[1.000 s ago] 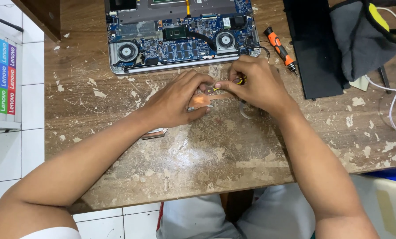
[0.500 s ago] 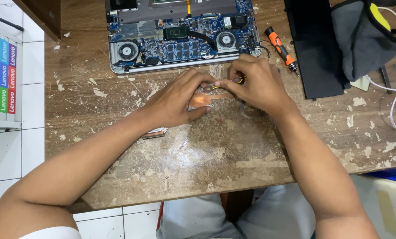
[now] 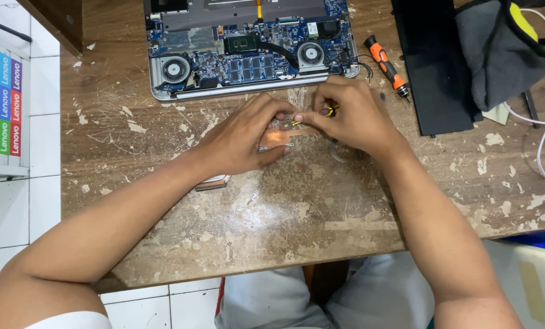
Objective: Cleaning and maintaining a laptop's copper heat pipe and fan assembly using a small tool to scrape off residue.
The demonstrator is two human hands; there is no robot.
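My left hand (image 3: pixel 243 139) presses down on a flat copper heat-pipe part (image 3: pixel 277 138) lying on the worn wooden table (image 3: pixel 297 213). One end of that part (image 3: pixel 214 181) sticks out under my left wrist. My right hand (image 3: pixel 353 116) is closed around a small black-and-yellow tool (image 3: pixel 328 112) whose tip touches the copper part between my fingertips. Just beyond both hands lies an opened laptop (image 3: pixel 251 52) with its blue board and two fans exposed.
An orange-and-black screwdriver (image 3: pixel 386 66) lies right of the laptop. A black panel (image 3: pixel 428 67) and a grey pouch (image 3: pixel 504 52) sit at the far right, with white cable (image 3: pixel 544 146) near the edge. White tiled floor (image 3: pixel 16 207) lies left.
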